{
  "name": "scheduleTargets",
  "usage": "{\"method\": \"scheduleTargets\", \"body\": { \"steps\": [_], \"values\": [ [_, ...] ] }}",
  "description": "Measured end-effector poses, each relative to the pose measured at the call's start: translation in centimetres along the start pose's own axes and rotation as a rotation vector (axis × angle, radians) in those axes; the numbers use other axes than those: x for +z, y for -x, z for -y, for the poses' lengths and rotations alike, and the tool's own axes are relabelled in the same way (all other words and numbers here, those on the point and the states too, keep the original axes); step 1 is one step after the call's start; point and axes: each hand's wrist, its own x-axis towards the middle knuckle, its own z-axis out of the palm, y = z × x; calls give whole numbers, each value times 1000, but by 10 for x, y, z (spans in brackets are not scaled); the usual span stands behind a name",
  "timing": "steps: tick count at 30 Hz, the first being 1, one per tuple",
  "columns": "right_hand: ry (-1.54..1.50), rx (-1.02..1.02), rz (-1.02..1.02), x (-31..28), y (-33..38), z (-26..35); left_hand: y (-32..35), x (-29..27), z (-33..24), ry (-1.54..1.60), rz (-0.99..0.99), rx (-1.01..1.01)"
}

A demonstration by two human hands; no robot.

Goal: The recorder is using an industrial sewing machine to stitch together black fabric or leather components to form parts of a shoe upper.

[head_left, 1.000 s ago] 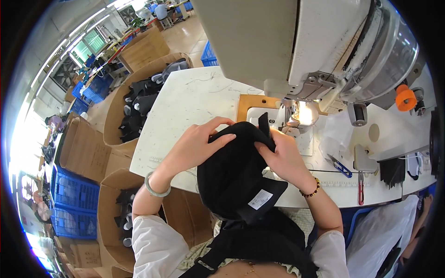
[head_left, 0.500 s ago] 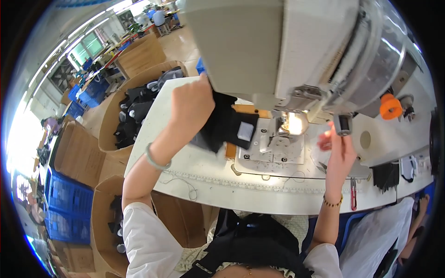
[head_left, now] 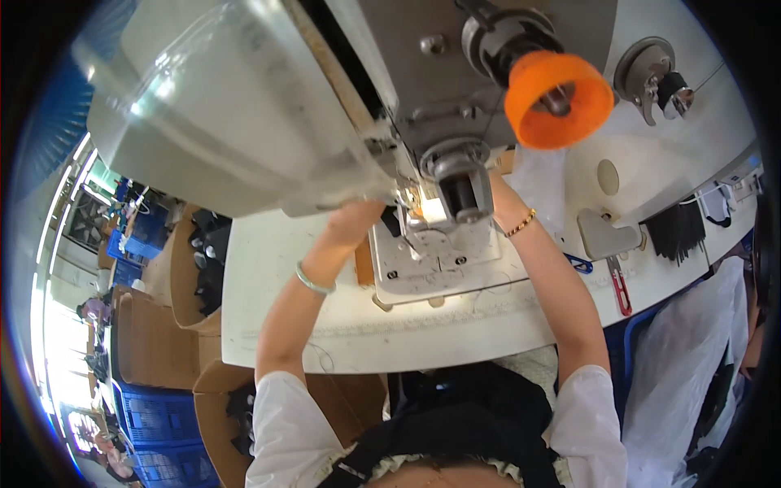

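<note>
A sewing machine with a large pale head fills the upper part of the view. My left hand reaches in under that head, left of the lit needle area, and its fingertips are hidden. Beside them a small bit of black fabric shows at the edge of the metal stitch plate. My right hand is behind the machine's front parts, right of the needle, with only its back and wrist showing. Whether either hand grips anything is hidden.
An orange cup-shaped part juts from the machine. On the white table lie red-handled snips, a blue-handled tool and black strips. Cardboard boxes and blue crates stand at left.
My view has shifted right. My left hand, earlier left of the machine head by the black fabric with a white patch, is now under the head. My right hand has moved behind the machine's front.
</note>
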Motion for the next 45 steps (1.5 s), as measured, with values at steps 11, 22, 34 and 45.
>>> {"method": "scheduleTargets", "body": {
  "steps": [11, 22, 34, 45],
  "values": [
    [301, -604, -275, -4, 19, -10, -38, -41, -77, -402, 338, -246],
    [231, -683, -373, 2, 43, 10, -22, -51, -71, -449, 105, 112],
    [512, -765, -274, -8, 50, 6, -23, -25, -53, -291, -8, -3],
    [518, -508, -125, -7, 65, 24, -12, -36, -80, -486, 29, 97]
  ]
}}
